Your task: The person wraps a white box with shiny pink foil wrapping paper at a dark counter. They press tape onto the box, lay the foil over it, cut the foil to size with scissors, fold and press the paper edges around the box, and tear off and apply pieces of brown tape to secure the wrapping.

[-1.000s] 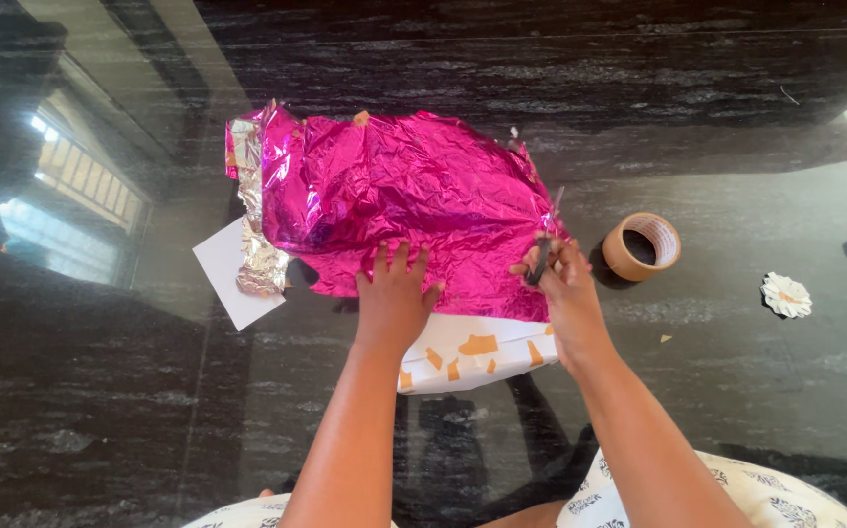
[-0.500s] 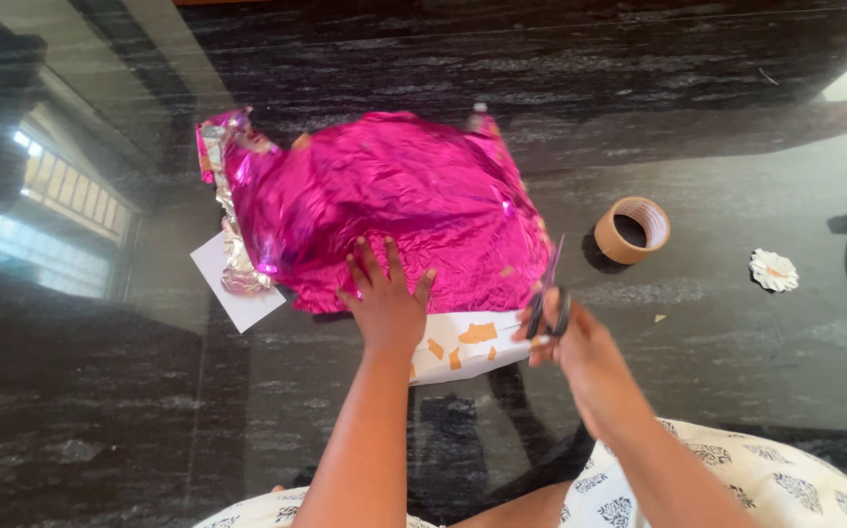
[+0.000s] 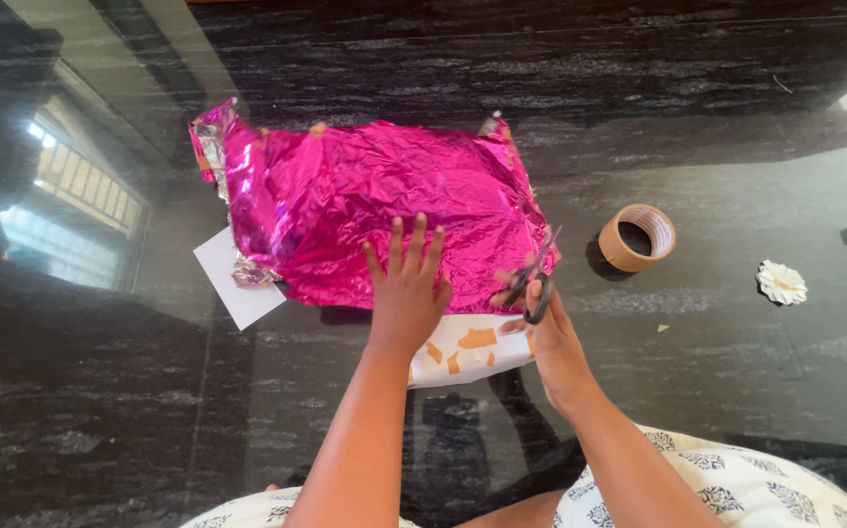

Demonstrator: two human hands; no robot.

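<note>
Since the frame half a second earlier, the left hand [image 3: 406,293] has slid a little further up onto the pink foil [image 3: 375,196], and the right hand [image 3: 546,328] has brought the scissors [image 3: 531,279] back up to the foil's near right edge.

Left hand: flat, fingers spread, palm pressing on the foil's near edge; grip open, nothing held.

Right hand: grip closed around the dark handles of the scissors. Blades point up and away, tips at the foil's right edge. Whether the blades are parted cannot be told.

Foil: crumpled, pink face up, silver underside showing at the far left corner. It lies over a white box [image 3: 468,347] patched with bits of brown tape; only the box's near strip shows, between the two wrists.

Floor [image 3: 717,391]: dark, glossy stone. A roll of brown tape [image 3: 638,238] stands near the foil's right side. A white paper flower [image 3: 781,282] lies further right, well apart. A white sheet of paper [image 3: 233,284] pokes out under the foil's left edge.
</note>
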